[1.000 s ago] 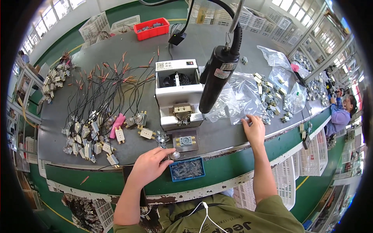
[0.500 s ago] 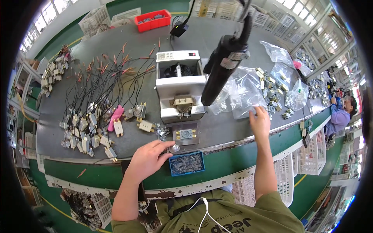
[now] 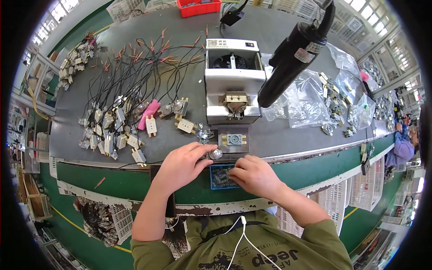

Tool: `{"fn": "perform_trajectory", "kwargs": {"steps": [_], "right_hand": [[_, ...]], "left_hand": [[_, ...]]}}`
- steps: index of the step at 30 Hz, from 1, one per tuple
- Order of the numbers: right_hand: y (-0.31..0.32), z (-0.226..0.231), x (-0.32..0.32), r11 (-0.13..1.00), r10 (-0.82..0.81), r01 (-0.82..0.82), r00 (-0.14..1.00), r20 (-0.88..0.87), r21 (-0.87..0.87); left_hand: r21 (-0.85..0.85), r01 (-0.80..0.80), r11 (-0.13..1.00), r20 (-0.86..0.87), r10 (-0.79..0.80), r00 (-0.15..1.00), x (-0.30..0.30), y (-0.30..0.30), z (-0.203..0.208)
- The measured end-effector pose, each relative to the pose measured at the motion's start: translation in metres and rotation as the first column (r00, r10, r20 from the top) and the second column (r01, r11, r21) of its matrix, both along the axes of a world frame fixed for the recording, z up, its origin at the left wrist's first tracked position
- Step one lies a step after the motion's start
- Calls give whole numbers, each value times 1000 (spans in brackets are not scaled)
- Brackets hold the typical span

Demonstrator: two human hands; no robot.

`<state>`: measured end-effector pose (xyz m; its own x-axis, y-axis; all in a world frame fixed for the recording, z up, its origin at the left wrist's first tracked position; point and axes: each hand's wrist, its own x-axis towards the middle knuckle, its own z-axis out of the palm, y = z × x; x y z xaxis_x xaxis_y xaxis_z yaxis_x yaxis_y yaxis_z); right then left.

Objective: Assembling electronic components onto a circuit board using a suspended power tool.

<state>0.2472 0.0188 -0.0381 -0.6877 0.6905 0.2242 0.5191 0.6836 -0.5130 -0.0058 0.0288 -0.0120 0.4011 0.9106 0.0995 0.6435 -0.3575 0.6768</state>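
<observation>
Between thumb and fingertips, my left hand [image 3: 185,163] pinches a small clear round part [image 3: 216,154] at the table's front edge. My right hand [image 3: 255,176] has its fingers bent together over the right side of a blue tray [image 3: 211,180]; whatever the fingertips hold is hidden. Small metal pieces [image 3: 220,177], too fine to name for certain, fill that tray. Just beyond both hands, a grey-and-brass block [image 3: 234,139] sits in a metal fixture plate [image 3: 245,147]. Loose clear parts [image 3: 205,135] lie left of the plate.
A metal feeder machine [image 3: 233,85] stands behind the plate, with a black hanging electric screwdriver [image 3: 290,63] beside it. Wired white switch blocks [image 3: 108,120] crowd the left. Plastic bags [image 3: 308,105] and more blocks [image 3: 337,103] lie right. A red bin [image 3: 200,9] stands at the back.
My right hand has come from the plastic bags on the right to the blue tray. My left hand still pinches the clear round part. The whole view has shifted.
</observation>
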Motion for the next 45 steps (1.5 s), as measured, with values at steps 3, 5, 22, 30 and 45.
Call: {"fn": "perform_trajectory", "kwargs": {"steps": [3, 5, 22, 30, 45], "right_hand": [[-3, -6, -7, 999, 29, -32, 996, 90, 25], [-3, -8, -9, 1000, 0, -2, 993, 117, 12], [-2, 8, 1, 986, 21, -27, 999, -40, -165], [-1, 11, 2, 972, 7, -20, 998, -54, -234], [5, 11, 9, 956, -50, 14, 992, -119, -291]], "left_hand": [[-37, -7, 999, -22, 7, 1000, -2, -2, -2], [-29, -3, 1000, -22, 3, 1000, -3, -2, -3], [-15, 14, 1000, -42, -15, 999, -6, -4, -1], [-43, 75, 996, -62, -78, 995, -5, -12, 3], [-136, 156, 978, -71, -167, 983, -8, -22, 0]]}}
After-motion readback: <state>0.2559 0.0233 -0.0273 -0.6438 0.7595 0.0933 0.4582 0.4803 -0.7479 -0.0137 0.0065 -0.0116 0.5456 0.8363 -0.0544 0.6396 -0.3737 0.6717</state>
